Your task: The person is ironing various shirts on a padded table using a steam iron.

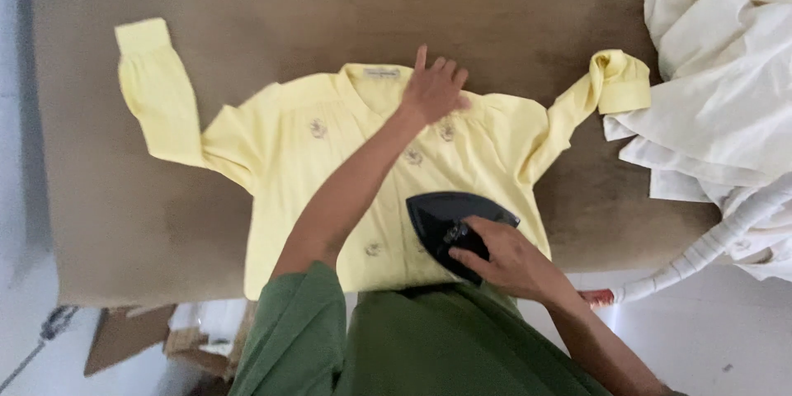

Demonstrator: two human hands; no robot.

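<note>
A pale yellow long-sleeved top [289,165] with small embroidered motifs lies flat on a brown padded board [247,8], collar toward the far side and both sleeves spread out. My left hand [432,89] presses flat on the chest just below the collar, fingers apart. My right hand [505,257] grips the handle of a black iron [441,214], which rests on the lower right part of the top with its tip pointing left and away from me.
A heap of white cloth [718,82] fills the right side of the board. A white wrapped cord [701,256] runs from the iron toward the right. Cardboard pieces [124,334] lie on the floor at lower left. The board's near edge is close to my body.
</note>
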